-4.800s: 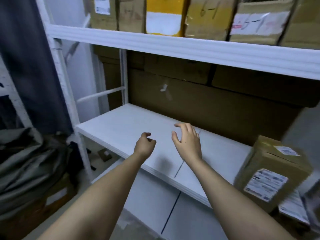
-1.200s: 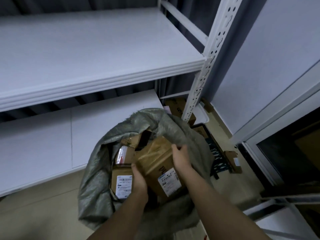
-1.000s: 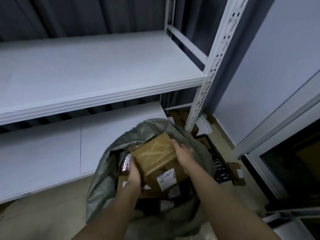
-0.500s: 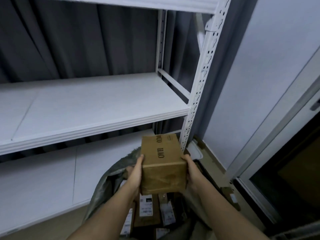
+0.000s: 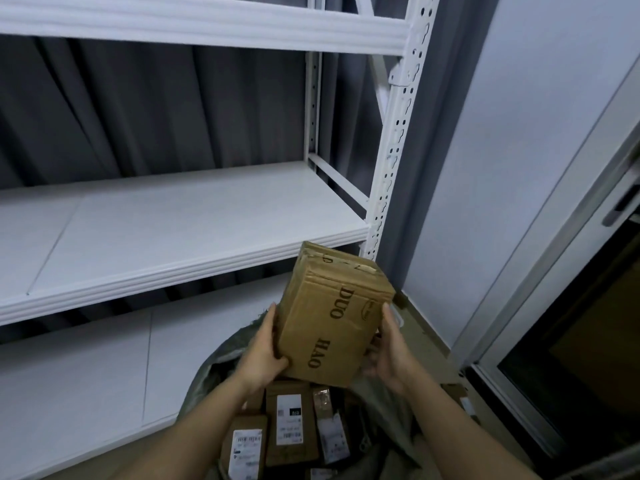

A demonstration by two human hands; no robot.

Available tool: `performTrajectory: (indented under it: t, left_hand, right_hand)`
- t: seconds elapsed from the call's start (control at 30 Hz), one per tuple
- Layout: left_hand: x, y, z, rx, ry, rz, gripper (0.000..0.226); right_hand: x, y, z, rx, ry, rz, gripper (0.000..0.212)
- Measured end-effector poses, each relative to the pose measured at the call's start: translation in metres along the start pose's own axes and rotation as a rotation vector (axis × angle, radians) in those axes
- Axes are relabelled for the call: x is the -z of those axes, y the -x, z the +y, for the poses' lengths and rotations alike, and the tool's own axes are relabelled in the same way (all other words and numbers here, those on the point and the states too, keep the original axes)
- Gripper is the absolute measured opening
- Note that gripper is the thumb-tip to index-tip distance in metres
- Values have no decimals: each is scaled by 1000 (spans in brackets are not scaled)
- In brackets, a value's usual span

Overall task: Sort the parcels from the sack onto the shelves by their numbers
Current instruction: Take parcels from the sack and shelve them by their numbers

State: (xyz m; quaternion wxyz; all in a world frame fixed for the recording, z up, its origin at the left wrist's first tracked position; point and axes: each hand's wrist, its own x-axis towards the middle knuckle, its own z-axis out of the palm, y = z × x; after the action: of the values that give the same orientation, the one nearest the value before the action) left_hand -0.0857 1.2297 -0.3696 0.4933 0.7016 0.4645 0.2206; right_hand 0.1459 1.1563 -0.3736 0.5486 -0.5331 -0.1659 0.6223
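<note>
Parcel (image 5: 332, 317) tilted above the open sack (image 5: 377, 420), left hand (image 5: 263, 351) and right hand (image 5: 391, 348) gripping its sides, white shelf (image 5: 173, 220) behind.

Held parcel (image 5: 334, 313): tan-brown cardboard, dark brown letters "DUO" and "HAO" on one face, glossy clear tape across its top; shelves (image 5: 194, 216): white boards, white ribbed front edges; upright post (image 5: 393, 140): white, rows of dark punched holes; curtain (image 5: 156, 105): dark grey, vertical folds; sack (image 5: 221, 358): dull grey-green weave; parcels in sack (image 5: 289, 424): brown, white labels with black print; wall (image 5: 512, 133): pale blue-grey; floor (image 5: 427, 337): beige.
</note>
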Motion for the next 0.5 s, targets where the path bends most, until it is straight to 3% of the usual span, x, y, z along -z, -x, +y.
performTrajectory:
  t: [0.1, 0.2, 0.27, 0.37, 0.5]
  left_hand:
    - [9, -3, 1, -98, -119, 20, 106]
    - [15, -6, 4, -73, -53, -86, 99]
    - [15, -5, 3, 15, 126, -170, 76]
    - [10, -6, 4, 158, 409, -107, 34]
    - [6, -11, 11, 203, 603, -71, 59]
  right_hand:
    - [5, 1, -4, 8, -70, -64, 91]
    - [4, 3, -14, -16, -86, -69, 100]
    - [5, 6, -21, -17, -94, -69, 94]
    - [6, 12, -30, 7, -94, -123, 69]
    - [0, 18, -36, 94, -56, -143, 58]
